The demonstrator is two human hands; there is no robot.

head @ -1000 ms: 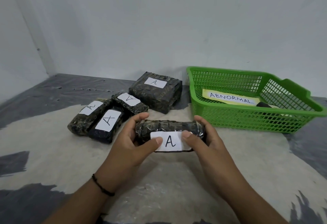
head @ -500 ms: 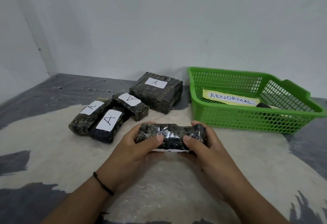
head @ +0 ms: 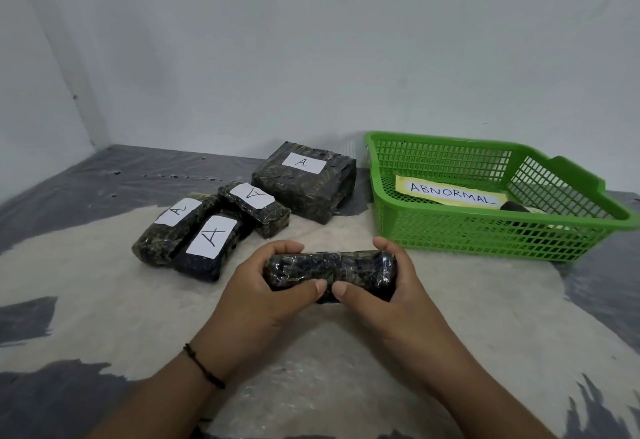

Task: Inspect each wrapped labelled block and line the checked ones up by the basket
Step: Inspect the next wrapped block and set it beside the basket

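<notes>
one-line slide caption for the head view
Both hands hold a wrapped block, label hidden, near four labelled blocks and a green basket.

- Held block (head: pixel 330 274) front and centre, lengthwise left to right, between left hand (head: pixel 263 294) at its left end and right hand (head: pixel 391 294) at its right end.
- Behind and to the left, on the floor covering (head: pixel 104 300): two long blocks side by side, touching, outer block (head: pixel 173 230) left of inner block (head: pixel 211 248).
- Small block (head: pixel 254 208) just behind and right of that pair.
- Large block (head: pixel 304 180) farther back again, nearest the wall (head: pixel 311 40).
- Basket (head: pixel 485 230) right of the large block, behind and right of the hands.
- Inside the basket: paper sign (head: pixel 450 192), lying on its bottom.
</notes>
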